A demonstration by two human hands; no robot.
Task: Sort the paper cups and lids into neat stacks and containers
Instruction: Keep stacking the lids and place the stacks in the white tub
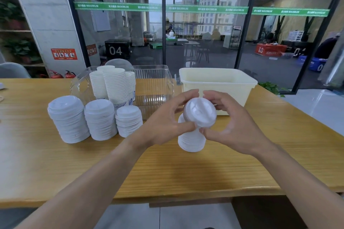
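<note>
Head view: left hand (163, 126) and right hand (230, 124) both pinch one white lid (200, 114), tilted, above a short lid stack (190, 141) on the wooden table (55, 163). Three lid stacks (100, 120) stand left; cup stacks (115, 85) sit in the clear bin (154, 83); cream bin (217, 83) behind.

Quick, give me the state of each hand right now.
Left hand: fingers curled, pinching the rim of the white lid.
Right hand: fingers curled, pinching the same lid from the other side.
</note>
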